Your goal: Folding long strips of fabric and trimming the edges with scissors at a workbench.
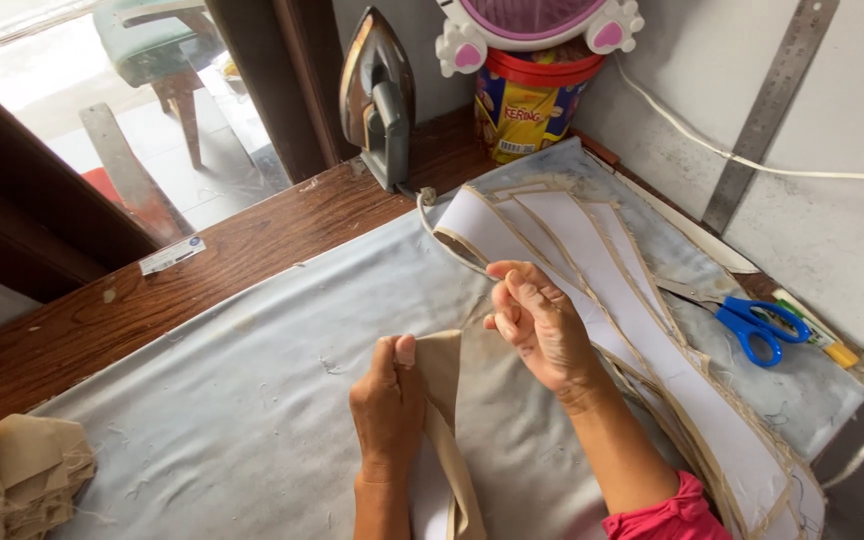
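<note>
My left hand (388, 402) pinches the top end of a narrow tan fabric strip (444, 400) that runs down toward me over the grey padded ironing cloth (252, 400). My right hand (540, 325) hovers just right of the strip with fingers curled and nothing visible in them. Beside the right hand lies a stack of long curved fabric pieces, white with tan edges (612, 300), fanned out diagonally.
An upright electric iron (380, 95) stands at the back on the wooden table (152, 300). Blue-handled scissors (752, 325) lie at the right. A yellow tin (522, 110), a metal ruler (772, 100) against the wall, and folded tan cloth (12, 475) at the left.
</note>
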